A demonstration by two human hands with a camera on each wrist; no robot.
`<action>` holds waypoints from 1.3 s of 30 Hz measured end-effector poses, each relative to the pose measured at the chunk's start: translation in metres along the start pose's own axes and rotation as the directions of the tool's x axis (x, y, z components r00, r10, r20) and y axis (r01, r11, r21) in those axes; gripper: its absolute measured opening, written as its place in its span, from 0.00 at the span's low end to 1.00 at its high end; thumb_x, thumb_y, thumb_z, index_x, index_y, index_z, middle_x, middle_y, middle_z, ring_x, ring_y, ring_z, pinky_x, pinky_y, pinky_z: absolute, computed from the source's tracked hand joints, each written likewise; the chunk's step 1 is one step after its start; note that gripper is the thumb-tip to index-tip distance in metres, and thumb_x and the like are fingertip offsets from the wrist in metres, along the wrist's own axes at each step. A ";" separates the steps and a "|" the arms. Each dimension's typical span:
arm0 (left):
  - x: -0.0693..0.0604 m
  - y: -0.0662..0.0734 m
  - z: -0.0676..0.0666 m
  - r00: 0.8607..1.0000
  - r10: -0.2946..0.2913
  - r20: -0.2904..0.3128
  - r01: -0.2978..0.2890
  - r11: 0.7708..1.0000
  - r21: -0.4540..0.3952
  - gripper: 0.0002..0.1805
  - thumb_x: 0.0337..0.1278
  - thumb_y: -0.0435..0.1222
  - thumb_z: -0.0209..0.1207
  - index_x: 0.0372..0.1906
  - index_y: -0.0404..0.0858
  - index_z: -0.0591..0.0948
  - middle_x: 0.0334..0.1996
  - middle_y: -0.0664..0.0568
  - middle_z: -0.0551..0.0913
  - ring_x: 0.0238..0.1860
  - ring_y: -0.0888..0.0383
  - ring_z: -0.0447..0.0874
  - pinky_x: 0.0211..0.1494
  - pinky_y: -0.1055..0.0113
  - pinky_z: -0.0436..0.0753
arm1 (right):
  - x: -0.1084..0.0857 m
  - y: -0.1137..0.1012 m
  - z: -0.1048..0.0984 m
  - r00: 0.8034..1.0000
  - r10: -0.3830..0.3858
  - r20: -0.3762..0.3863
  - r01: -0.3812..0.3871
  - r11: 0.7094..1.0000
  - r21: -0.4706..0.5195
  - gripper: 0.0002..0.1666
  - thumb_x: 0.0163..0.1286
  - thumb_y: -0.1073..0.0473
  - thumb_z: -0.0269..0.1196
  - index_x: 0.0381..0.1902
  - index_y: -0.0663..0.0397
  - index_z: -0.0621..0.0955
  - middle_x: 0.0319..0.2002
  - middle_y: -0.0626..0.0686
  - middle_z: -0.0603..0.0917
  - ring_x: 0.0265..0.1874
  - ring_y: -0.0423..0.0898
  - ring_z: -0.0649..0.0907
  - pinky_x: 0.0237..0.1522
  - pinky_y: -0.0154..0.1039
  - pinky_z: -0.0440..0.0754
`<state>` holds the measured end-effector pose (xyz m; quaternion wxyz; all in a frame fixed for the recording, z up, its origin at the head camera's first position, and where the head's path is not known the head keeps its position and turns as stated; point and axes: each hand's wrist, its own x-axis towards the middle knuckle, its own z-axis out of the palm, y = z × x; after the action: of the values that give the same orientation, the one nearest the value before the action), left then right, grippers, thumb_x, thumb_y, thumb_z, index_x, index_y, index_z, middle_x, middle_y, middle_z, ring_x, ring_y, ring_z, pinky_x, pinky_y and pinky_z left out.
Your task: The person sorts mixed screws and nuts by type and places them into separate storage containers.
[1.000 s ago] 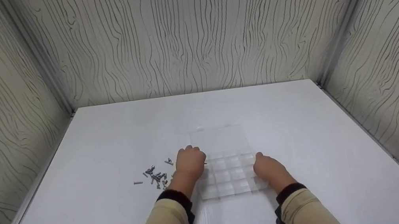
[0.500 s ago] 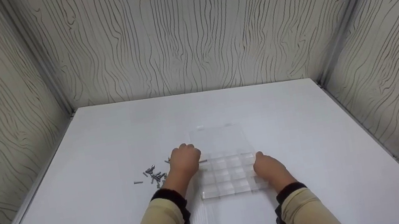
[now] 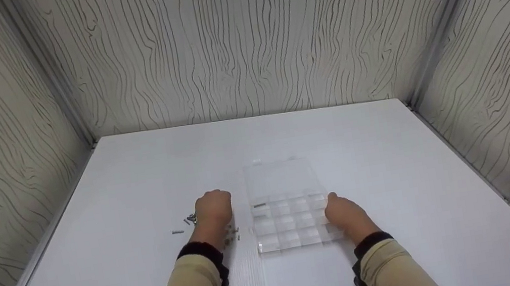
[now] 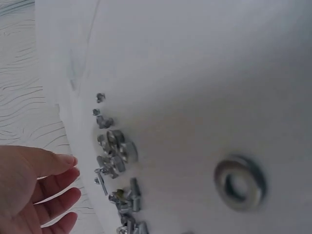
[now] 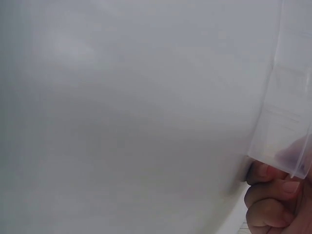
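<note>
A clear plastic compartment box (image 3: 295, 221) lies with its lid (image 3: 281, 177) folded back. A screw (image 3: 259, 205) rests in its far-left compartment. My right hand (image 3: 345, 213) holds the box's right side; in the right wrist view its fingers (image 5: 270, 202) curl at the edge of the clear box wall (image 5: 280, 117). My left hand (image 3: 214, 210) is over the loose hardware, left of the box. In the left wrist view its fingers (image 4: 58, 197) are loosely bent, apart, and hold nothing. Beside them lie several screws (image 4: 127, 197) and nuts (image 4: 114, 146).
A single screw (image 3: 177, 232) lies left of the pile on the white table (image 3: 138, 182). A metal ring (image 4: 240, 183) sits apart in the left wrist view. Small pieces (image 3: 231, 233) lie between the left wrist and the box. Patterned walls (image 3: 238, 38) enclose the table.
My left hand has let go of a screw in the box's far-left compartment and moved left to the hardware pile. The right hand stays at the box's right side.
</note>
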<state>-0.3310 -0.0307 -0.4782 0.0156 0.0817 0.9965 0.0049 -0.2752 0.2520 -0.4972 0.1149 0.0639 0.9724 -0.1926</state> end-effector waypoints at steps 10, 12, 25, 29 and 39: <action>-0.005 -0.007 0.008 0.996 -0.052 0.074 0.055 0.998 -0.037 0.06 0.47 0.31 0.61 0.34 0.39 0.81 0.24 0.49 0.79 0.27 0.55 0.77 0.36 0.58 0.81 | 0.000 0.001 0.000 1.000 -0.015 -0.010 0.014 0.999 -0.032 0.28 0.69 0.64 0.37 0.62 0.79 0.56 0.50 0.73 0.73 0.51 0.64 0.74 0.53 0.55 0.72; -0.004 -0.007 0.011 0.995 -0.046 0.086 0.050 0.998 -0.041 0.06 0.46 0.31 0.62 0.33 0.39 0.81 0.23 0.49 0.79 0.26 0.55 0.77 0.35 0.58 0.81 | 0.000 0.001 0.000 1.000 -0.023 -0.014 0.022 0.998 -0.052 0.27 0.69 0.64 0.38 0.61 0.79 0.57 0.47 0.72 0.75 0.48 0.63 0.76 0.51 0.54 0.74; 0.002 -0.002 0.017 0.999 0.054 -0.005 -0.054 0.998 0.033 0.02 0.49 0.30 0.58 0.29 0.39 0.79 0.23 0.49 0.79 0.30 0.52 0.78 0.40 0.55 0.79 | 0.001 0.002 0.000 1.000 -0.009 -0.010 0.009 0.999 -0.030 0.28 0.69 0.64 0.36 0.62 0.79 0.56 0.51 0.74 0.72 0.53 0.65 0.72 0.56 0.56 0.69; 0.004 0.003 0.009 0.996 0.081 -0.040 -0.081 0.997 0.000 0.03 0.53 0.31 0.56 0.33 0.41 0.78 0.25 0.49 0.80 0.30 0.53 0.79 0.37 0.57 0.80 | 0.000 0.002 0.000 1.000 -0.017 -0.021 0.017 0.999 -0.031 0.27 0.69 0.64 0.36 0.61 0.80 0.57 0.49 0.73 0.74 0.51 0.65 0.74 0.54 0.55 0.71; 0.003 0.029 -0.005 0.983 0.133 -0.128 -0.156 0.969 -0.194 0.07 0.56 0.34 0.57 0.39 0.44 0.83 0.35 0.53 0.81 0.40 0.56 0.79 0.43 0.65 0.80 | -0.003 0.000 -0.001 1.000 -0.013 -0.010 0.013 0.999 -0.033 0.28 0.69 0.65 0.36 0.62 0.79 0.56 0.52 0.74 0.71 0.53 0.65 0.72 0.56 0.55 0.70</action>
<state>-0.3292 -0.0017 -0.4732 -0.0335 0.1518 0.9814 0.1124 -0.2729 0.2524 -0.4955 0.1100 0.0567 0.9764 -0.1771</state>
